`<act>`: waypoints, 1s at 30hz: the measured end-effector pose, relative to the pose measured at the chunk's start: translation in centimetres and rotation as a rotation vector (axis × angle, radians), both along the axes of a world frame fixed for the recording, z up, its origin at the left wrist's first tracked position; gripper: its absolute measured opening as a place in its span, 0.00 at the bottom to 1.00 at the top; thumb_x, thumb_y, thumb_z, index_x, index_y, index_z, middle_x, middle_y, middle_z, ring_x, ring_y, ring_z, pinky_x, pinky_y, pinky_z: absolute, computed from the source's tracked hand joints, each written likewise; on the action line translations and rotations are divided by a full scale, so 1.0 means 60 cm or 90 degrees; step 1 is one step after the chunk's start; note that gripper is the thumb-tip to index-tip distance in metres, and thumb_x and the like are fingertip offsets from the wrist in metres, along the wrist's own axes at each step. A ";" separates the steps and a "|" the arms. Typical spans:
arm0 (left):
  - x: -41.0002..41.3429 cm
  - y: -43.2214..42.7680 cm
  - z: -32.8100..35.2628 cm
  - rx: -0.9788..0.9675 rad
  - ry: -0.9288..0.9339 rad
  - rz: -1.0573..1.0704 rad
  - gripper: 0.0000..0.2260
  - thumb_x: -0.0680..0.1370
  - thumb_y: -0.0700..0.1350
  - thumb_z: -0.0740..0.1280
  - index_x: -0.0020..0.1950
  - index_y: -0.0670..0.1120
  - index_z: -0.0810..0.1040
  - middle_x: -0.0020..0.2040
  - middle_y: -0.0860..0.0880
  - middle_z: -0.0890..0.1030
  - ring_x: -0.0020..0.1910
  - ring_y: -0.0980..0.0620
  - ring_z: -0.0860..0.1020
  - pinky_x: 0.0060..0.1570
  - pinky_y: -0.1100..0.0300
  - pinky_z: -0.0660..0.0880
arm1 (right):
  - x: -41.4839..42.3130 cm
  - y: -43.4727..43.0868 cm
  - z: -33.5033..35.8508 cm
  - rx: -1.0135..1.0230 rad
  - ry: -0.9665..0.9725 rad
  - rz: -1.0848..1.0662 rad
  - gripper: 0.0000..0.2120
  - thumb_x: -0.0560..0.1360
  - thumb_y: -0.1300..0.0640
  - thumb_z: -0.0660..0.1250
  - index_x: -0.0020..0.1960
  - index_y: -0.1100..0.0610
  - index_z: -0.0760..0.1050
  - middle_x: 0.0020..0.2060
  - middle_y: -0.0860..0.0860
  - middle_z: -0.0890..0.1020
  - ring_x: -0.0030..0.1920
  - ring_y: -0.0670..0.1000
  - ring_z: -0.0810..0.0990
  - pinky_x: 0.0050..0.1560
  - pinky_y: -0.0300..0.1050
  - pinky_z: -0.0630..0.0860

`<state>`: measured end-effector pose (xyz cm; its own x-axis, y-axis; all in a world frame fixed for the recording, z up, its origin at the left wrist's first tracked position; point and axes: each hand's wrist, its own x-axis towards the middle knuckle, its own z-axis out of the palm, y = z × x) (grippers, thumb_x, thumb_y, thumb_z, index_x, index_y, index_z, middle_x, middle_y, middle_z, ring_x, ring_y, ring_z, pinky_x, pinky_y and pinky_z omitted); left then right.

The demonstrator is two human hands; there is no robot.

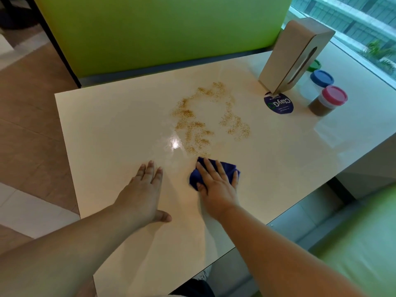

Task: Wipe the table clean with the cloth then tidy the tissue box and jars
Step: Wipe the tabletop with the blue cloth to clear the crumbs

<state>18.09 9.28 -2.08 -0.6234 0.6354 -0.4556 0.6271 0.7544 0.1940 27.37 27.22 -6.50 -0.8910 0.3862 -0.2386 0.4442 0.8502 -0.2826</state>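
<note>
A glossy cream table [111, 125] carries a scatter of tan crumbs [205, 116] at its middle. My right hand [216, 183] presses flat on a crumpled blue cloth [229, 167], just below the crumbs. My left hand [143, 189] lies flat on the bare tabletop beside it, fingers spread, holding nothing. A beige tissue box [293, 58] stands on end at the far right. Behind and beside it are a red-lidded jar [327, 100] with brown contents, a blue-lidded jar [321, 78] and a green lid [314, 64], mostly hidden.
A round dark blue sticker [278, 103] lies on the table under the tissue box's corner. A lime green seat back [160, 28] rises behind the table. A green seat [364, 243] is at the lower right, a window at the upper right, brown floor tiles on the left.
</note>
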 end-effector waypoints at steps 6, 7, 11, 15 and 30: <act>-0.002 0.001 -0.002 0.000 -0.007 0.006 0.57 0.64 0.68 0.69 0.75 0.46 0.35 0.75 0.45 0.33 0.75 0.47 0.38 0.73 0.55 0.50 | 0.002 -0.007 -0.002 -0.038 0.037 0.147 0.25 0.79 0.46 0.51 0.74 0.36 0.50 0.74 0.34 0.50 0.74 0.40 0.41 0.72 0.58 0.34; -0.002 0.000 -0.002 -0.001 -0.009 0.004 0.57 0.63 0.68 0.69 0.75 0.46 0.35 0.75 0.45 0.33 0.75 0.47 0.38 0.73 0.55 0.50 | -0.006 0.011 -0.005 -0.036 0.038 0.117 0.25 0.79 0.47 0.54 0.74 0.36 0.51 0.74 0.34 0.51 0.75 0.41 0.43 0.73 0.58 0.35; -0.003 -0.003 -0.005 -0.004 -0.016 0.007 0.57 0.64 0.69 0.69 0.75 0.47 0.34 0.75 0.46 0.32 0.75 0.48 0.36 0.73 0.55 0.50 | -0.031 0.051 -0.002 -0.006 0.021 -0.013 0.25 0.81 0.48 0.52 0.74 0.36 0.49 0.75 0.35 0.49 0.76 0.44 0.43 0.71 0.56 0.32; -0.002 -0.001 -0.006 0.000 -0.009 0.006 0.57 0.63 0.69 0.69 0.75 0.46 0.35 0.75 0.45 0.32 0.75 0.47 0.36 0.73 0.54 0.50 | -0.024 -0.009 0.005 -0.030 0.021 0.092 0.25 0.80 0.48 0.53 0.75 0.36 0.49 0.75 0.35 0.47 0.75 0.43 0.40 0.71 0.57 0.30; -0.004 -0.002 -0.007 -0.011 -0.018 0.005 0.57 0.64 0.68 0.68 0.75 0.47 0.33 0.74 0.46 0.31 0.74 0.47 0.35 0.73 0.54 0.51 | -0.027 0.016 0.002 -0.028 0.041 0.081 0.25 0.81 0.48 0.52 0.75 0.36 0.49 0.74 0.34 0.48 0.75 0.42 0.41 0.72 0.56 0.33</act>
<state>17.83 9.16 -2.52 -0.6154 0.6225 -0.4836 0.6158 0.7626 0.1981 25.76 28.19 -6.39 -0.9463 0.2593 -0.1933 0.3130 0.8846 -0.3457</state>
